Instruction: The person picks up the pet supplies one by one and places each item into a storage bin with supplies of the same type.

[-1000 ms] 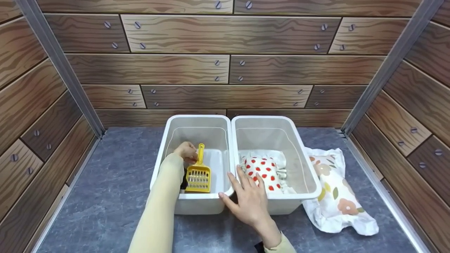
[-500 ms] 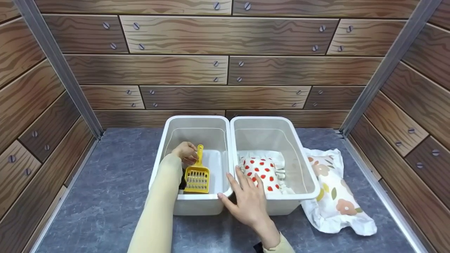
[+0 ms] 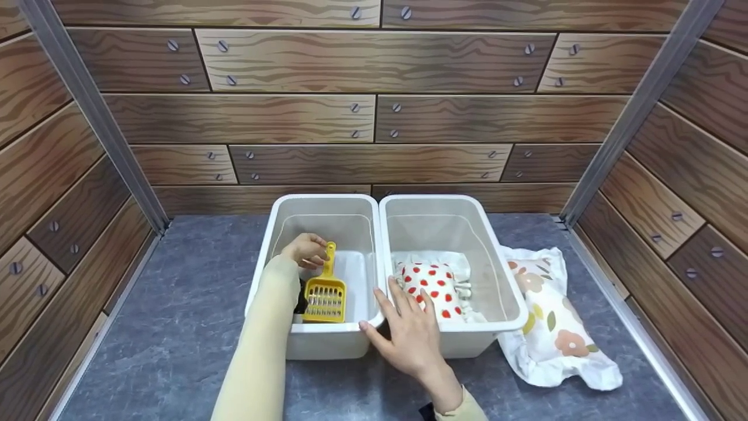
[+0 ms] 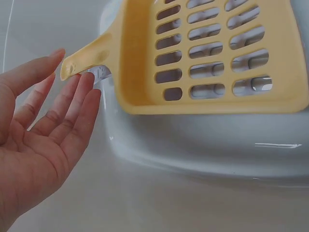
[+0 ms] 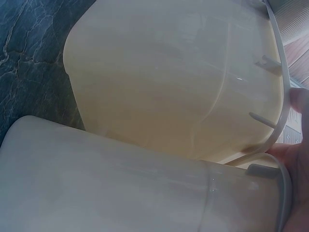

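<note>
A yellow slotted litter scoop (image 3: 325, 299) lies in the left pale grey tub (image 3: 334, 339), its handle pointing to the back. My left hand (image 3: 305, 248) reaches into that tub from the left, beside the handle's end. In the left wrist view, the thumb and loosely bent fingers (image 4: 89, 106) of the left hand are spread around the handle tip without closing on it. My right hand (image 3: 412, 339) rests with spread fingers over the neighbouring front rims of both tubs. In the right wrist view, fingertips (image 5: 285, 152) sit at those rims.
The right tub (image 3: 476, 333) stands beside the left one and holds a white pouch with red strawberries (image 3: 435, 292). A flower-print cushion-like bag (image 3: 555, 327) lies on the dark table (image 3: 175, 327) to its right. Wood-patterned panels (image 3: 374, 117) enclose the back and sides.
My left hand has moved slightly up along the scoop's handle toward its end. The right hand keeps its place on the rims. The whole head view has shifted a little.
</note>
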{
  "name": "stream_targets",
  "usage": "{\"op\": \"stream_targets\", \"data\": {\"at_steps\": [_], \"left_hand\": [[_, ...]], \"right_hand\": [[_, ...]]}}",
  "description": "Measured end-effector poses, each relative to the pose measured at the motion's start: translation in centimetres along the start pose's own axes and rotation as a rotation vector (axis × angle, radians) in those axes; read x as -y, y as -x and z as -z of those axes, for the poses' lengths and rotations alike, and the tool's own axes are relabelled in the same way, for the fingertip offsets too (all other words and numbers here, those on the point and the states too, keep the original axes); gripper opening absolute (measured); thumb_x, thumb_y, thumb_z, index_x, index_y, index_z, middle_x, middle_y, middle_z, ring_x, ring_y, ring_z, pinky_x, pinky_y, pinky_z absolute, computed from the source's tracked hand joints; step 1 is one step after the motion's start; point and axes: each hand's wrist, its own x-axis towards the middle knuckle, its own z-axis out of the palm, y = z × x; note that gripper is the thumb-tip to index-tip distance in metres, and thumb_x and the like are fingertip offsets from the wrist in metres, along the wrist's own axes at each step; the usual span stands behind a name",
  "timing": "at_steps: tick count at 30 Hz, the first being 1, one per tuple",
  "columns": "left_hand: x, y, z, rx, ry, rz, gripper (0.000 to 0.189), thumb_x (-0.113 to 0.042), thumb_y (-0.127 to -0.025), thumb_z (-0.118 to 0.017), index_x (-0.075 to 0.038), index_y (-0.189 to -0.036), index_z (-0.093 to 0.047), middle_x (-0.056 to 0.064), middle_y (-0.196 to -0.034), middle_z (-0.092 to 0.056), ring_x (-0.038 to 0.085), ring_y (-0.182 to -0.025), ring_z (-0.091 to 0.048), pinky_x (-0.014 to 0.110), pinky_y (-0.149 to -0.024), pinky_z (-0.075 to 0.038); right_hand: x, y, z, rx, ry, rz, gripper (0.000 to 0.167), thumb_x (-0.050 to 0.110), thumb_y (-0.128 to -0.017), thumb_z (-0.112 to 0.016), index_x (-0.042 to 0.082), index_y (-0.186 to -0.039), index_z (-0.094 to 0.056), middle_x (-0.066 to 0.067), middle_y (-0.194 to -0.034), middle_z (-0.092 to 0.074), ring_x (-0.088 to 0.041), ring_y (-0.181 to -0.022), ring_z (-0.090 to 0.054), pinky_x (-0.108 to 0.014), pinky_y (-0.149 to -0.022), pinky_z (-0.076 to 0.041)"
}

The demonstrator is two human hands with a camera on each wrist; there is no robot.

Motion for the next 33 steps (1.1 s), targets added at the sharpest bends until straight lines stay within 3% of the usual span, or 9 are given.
{"op": "stream_targets", "data": {"at_steps": [9,20,33], "left_hand": [[-0.5,-0.1,-0.1,0.026,0.024,-0.040,0.047,-0.002,-0.089,-0.061,0.001,-0.135,-0.053,0.019,-0.122,-0.064,0.028,-0.099,-0.064,0.046,-0.093,-0.051],[-1.5,0.4,-0.2,0.019,0.038,-0.074,0.055,-0.005,-0.090,-0.061,0.002,-0.141,-0.044,0.024,-0.129,-0.060,0.037,-0.114,-0.059,0.048,-0.098,-0.048],[-3.2,1.5,0.3,-0.024,0.064,-0.101,0.049,-0.008,-0.095,-0.058,0.001,-0.141,-0.045,0.022,-0.131,-0.057,0.035,-0.116,-0.058,0.045,-0.098,-0.049]], "right_hand": [[-0.1,0.0,-0.1,-0.007,0.002,-0.002,0.061,0.058,-0.092,-0.055,0.015,-0.135,-0.059,-0.016,-0.142,-0.052,-0.032,-0.125,-0.053,-0.062,-0.104,-0.032],[0.1,-0.1,0.0,0.034,-0.002,-0.017,0.062,0.058,-0.092,-0.054,0.015,-0.137,-0.058,-0.016,-0.144,-0.050,-0.031,-0.127,-0.052,-0.060,-0.106,-0.030],[0.0,-0.1,0.1,0.054,-0.011,-0.028,0.062,0.058,-0.093,-0.052,0.015,-0.138,-0.057,-0.016,-0.146,-0.048,-0.033,-0.127,-0.052,-0.060,-0.106,-0.030]]}}
